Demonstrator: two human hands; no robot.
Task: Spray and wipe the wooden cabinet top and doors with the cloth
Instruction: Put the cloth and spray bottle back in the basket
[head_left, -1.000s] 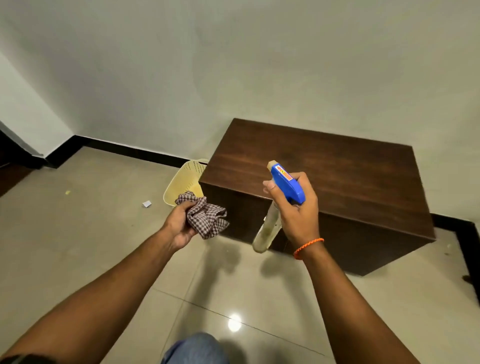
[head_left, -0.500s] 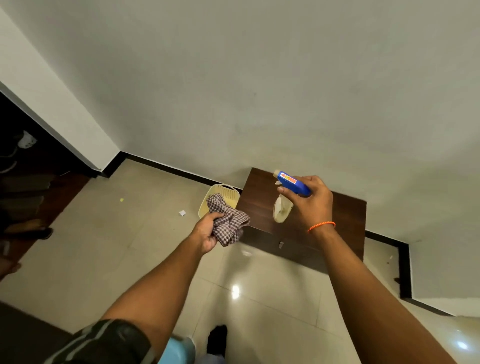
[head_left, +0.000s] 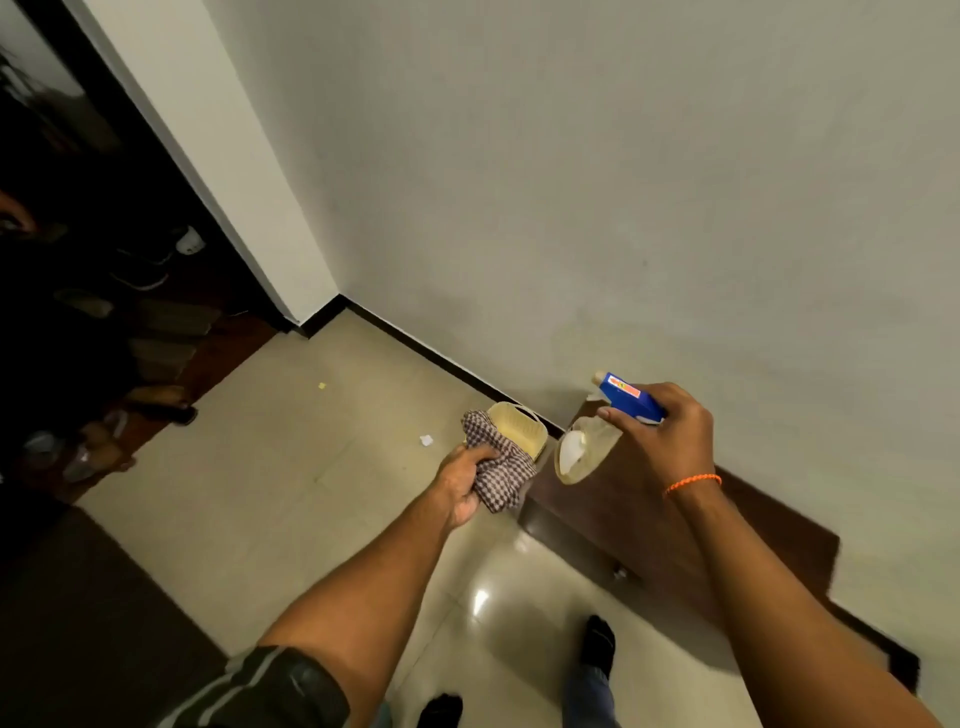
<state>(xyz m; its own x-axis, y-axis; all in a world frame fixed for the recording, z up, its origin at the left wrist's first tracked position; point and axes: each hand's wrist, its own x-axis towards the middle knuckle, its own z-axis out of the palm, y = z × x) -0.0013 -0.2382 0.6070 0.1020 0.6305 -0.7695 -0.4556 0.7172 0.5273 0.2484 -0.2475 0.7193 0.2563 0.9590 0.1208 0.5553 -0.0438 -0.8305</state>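
A low dark wooden cabinet (head_left: 618, 514) stands against the white wall, below my outstretched arms. My right hand (head_left: 662, 439) grips a spray bottle (head_left: 587, 449) with a blue trigger head, held tilted above the cabinet's left end with its nozzle pointing left. My left hand (head_left: 462, 486) clutches a bunched checked cloth (head_left: 498, 465) in the air just left of the cabinet. A small metal knob (head_left: 619, 573) shows on the cabinet's front. My right forearm hides much of the top.
A pale yellow plastic basket (head_left: 522, 428) sits on the tiled floor (head_left: 291, 467) left of the cabinet by the wall. A dark doorway with shoes (head_left: 135, 280) opens at the left. My feet (head_left: 597, 642) stand in front of the cabinet. Small scraps lie on the floor.
The view has risen and tilted, so the cabinet looks smaller and lower right. The bottle has tipped further, its base toward me. The cloth stays in my left hand.
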